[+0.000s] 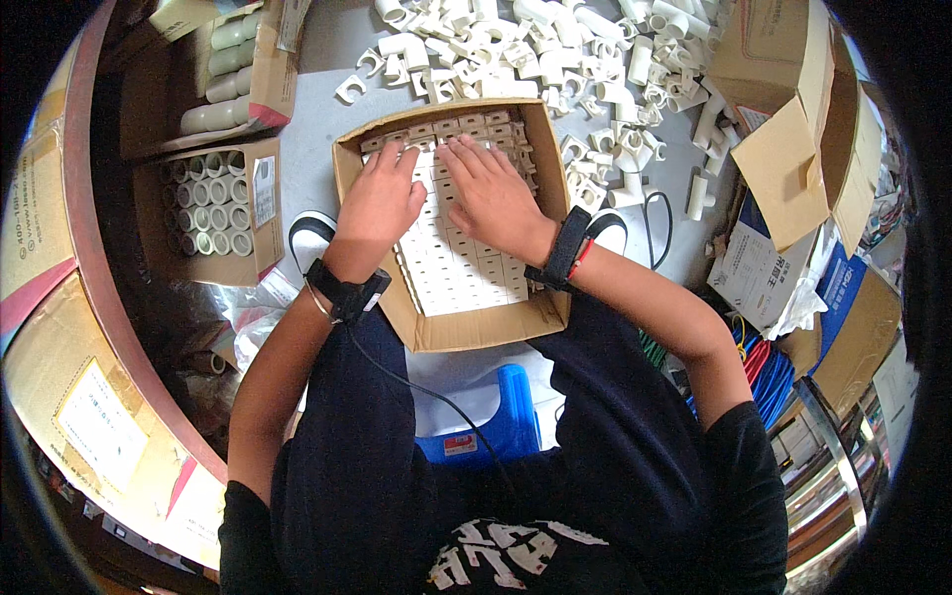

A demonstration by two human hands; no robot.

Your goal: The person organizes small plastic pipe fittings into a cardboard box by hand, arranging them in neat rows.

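An open cardboard box (491,338) stands between my feet, packed with rows of white plastic pipe clips (461,279). Their flat, slotted faces point up over most of the layer. Along the far and right sides, some clips show their open jaws. My left hand (383,197) lies over the box's left half, fingertips on clips near the far end, thumb apart. Beside it, my right hand (491,193) rests flat with extended fingers on the far middle rows. Neither hand visibly grips anything; the clips right under the fingers are hidden.
Loose white pipe clips and fittings (513,52) cover the floor beyond the box. At left, a carton of short pipe sleeves (216,193) sits near stacked cartons (44,223). Torn cardboard boxes (781,171) and coiled wires (773,379) are at right. A blue plastic stool (513,416) is beneath me.
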